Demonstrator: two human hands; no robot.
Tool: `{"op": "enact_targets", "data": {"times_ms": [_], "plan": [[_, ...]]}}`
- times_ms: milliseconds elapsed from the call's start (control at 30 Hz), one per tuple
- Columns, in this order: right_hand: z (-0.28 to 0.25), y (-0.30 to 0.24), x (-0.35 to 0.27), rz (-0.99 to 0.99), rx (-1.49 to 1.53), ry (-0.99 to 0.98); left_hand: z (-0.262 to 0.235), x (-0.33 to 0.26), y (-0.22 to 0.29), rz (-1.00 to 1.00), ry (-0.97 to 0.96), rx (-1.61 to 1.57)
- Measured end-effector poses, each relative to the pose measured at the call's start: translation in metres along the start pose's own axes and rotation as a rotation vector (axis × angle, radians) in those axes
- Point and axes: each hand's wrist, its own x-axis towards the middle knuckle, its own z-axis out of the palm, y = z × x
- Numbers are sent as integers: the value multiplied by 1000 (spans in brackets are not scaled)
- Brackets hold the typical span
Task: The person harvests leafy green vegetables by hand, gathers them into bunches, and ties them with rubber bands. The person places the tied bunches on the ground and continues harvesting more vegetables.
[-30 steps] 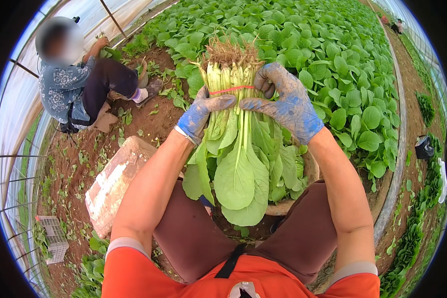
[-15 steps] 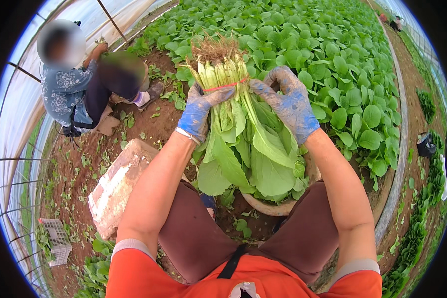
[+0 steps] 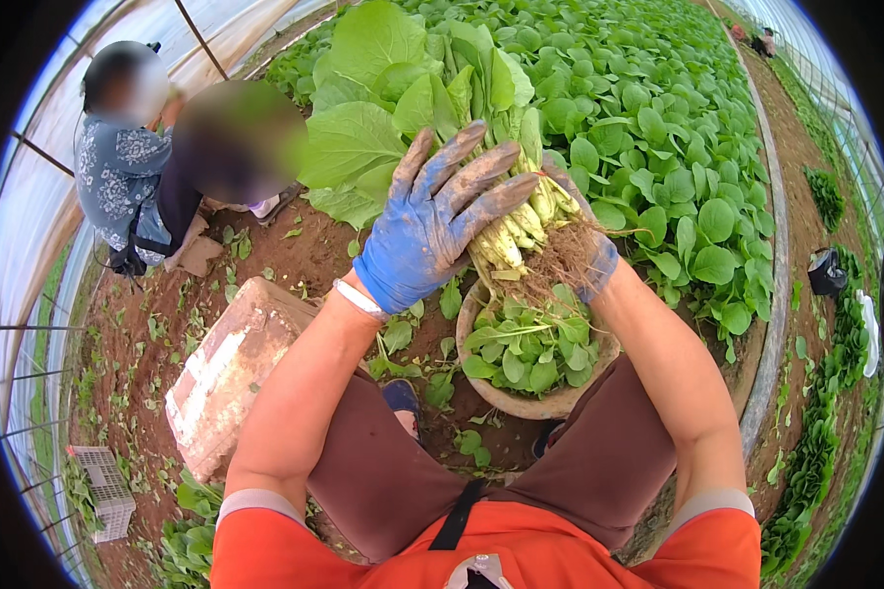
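Note:
A bunch of leafy greens (image 3: 368, 137) is raised in front of me, its broad leaves pointing away to the upper left. Its pale stalks and brown roots (image 3: 565, 257) face toward me on the right. My right hand (image 3: 601, 267), in a dirty blue glove, grips the stalk end from behind; the bunch hides most of its fingers. A bit of red tie shows at the stalks. Across the near side of the stalks lies my left hand (image 3: 427, 231), gloved too, fingers straight and spread. Below the bunch, between my knees, a round basin (image 3: 521, 402) holds loose small greens (image 3: 530, 355).
A dense bed of growing greens (image 3: 678, 187) spreads ahead and right. To my left are a worn, pale block (image 3: 231, 363) and a plastic crate (image 3: 106, 491). Another person (image 3: 128, 167) sits at the upper left. A black bucket (image 3: 828, 273) stands far right.
The bunch has been turned over: its roots pointed away and now point toward me, leaves away. My left hand has let go its grip and spread flat over the stalks.

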Motion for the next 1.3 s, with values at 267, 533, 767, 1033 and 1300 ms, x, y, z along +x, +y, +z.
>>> {"op": "enact_targets", "data": {"times_ms": [267,533,767,1033,1300], "plan": [[20,-33,6,-368,-629,288,0,-16,-9,-752,226,-1150],[53,14,24,-302,-1396,391,33,-17,-2,-1166,388,-2062],[52,37,16,-215,-1320,202,44,-25,-21,-1201,376,-1994],[41,20,9,-138,-1364,246,35,-27,-18,-1131,352,-2108],[20,35,23,-439,-1589,269,36,-17,-22,-1290,469,-1760]]}}
